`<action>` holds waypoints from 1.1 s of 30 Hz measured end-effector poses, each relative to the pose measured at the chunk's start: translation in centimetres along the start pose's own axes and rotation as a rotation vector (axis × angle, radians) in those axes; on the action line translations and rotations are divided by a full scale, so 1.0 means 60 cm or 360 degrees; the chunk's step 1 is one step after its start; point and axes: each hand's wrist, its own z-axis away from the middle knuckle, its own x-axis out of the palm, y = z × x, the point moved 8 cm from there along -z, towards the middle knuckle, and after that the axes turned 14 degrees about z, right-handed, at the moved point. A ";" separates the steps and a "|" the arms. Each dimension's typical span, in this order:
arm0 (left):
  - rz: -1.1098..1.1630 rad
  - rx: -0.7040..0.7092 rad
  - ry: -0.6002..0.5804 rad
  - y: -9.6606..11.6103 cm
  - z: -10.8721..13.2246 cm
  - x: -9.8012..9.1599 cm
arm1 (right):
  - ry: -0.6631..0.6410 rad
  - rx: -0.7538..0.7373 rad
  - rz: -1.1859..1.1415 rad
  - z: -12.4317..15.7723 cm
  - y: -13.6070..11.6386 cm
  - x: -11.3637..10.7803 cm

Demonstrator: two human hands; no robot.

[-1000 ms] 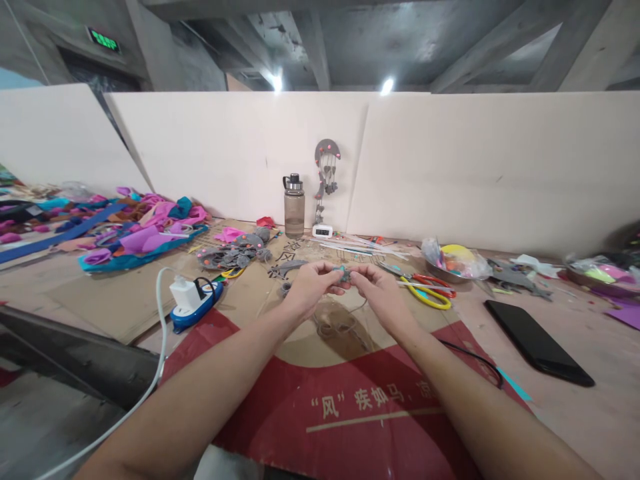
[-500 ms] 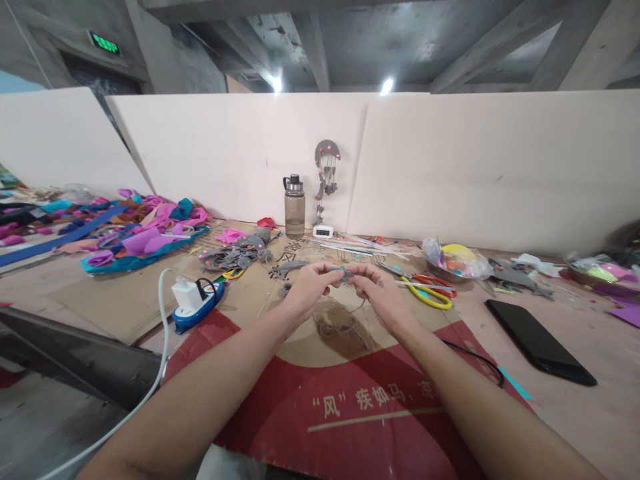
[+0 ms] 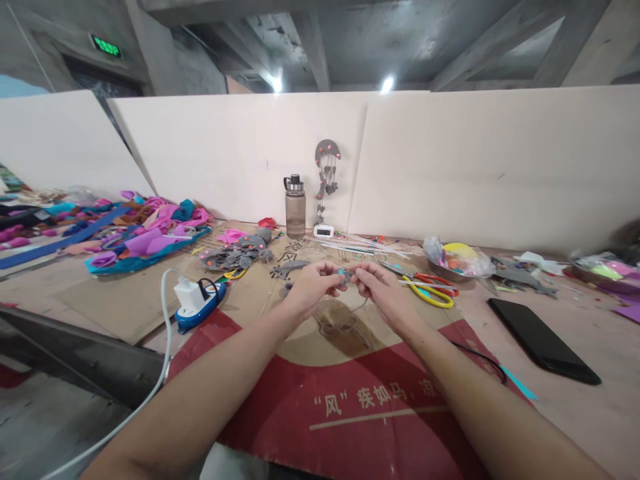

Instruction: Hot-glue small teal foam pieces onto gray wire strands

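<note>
On the far left of the desk (image 3: pixel 590 413) lies a big heap of pink, purple and blue cloth scraps (image 3: pixel 145 230). A bit closer to the person sits a blue power strip (image 3: pixel 197 310) with a white plug (image 3: pixel 187 293) in it, and a white cable (image 3: pixel 167 340) runs down toward the near edge. Behind that lie some grey felt shapes (image 3: pixel 235 253). At the back, by the white board (image 3: pixel 225 153), stands a water bottle (image 3: pixel 295 210). A little white clock (image 3: pixel 323 231) is just beside it, and a grey hanging toy (image 3: pixel 327 167) is up on the board. In the middle, both arms reach out over a red and brown sheet of cardboard (image 3: pixel 350 407) with white letters on it. The left hand (image 3: pixel 313 290) and the right hand (image 3: pixel 383 293) meet above it, fingertips almost touching. Between them is a small grey piece (image 3: pixel 344 275) with a tiny blue-green dot. The grip of each hand is pinched tight on this piece, one from each side, and it is held up in the air, off the cardboard. A thin thread (image 3: pixel 359 308) hangs down under it. To the right lie yellow scissors (image 3: pixel 431 297) and red scissors (image 3: pixel 437 280), close together. Behind them is a bowl (image 3: pixel 457 261) full of bright bits. Farther right, a black phone (image 3: pixel 543 340) lies flat on the desk, well apart from the hands.
</note>
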 end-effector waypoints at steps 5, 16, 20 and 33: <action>0.0098 -0.0033 0.0035 -0.001 0.001 -0.004 | 0.0106 -0.0046 0.0198 0.001 -0.005 -0.009; -0.0170 0.0066 -0.0081 0.007 0.002 0.007 | 0.0274 -0.0211 0.0606 0.007 -0.032 -0.018; -0.0307 0.0064 -0.0058 0.008 0.003 0.006 | 0.0298 -0.0370 0.0833 0.012 -0.042 -0.014; -0.0222 -0.0006 0.0147 0.011 0.008 -0.008 | 0.0396 -0.0536 0.1055 0.031 -0.069 -0.009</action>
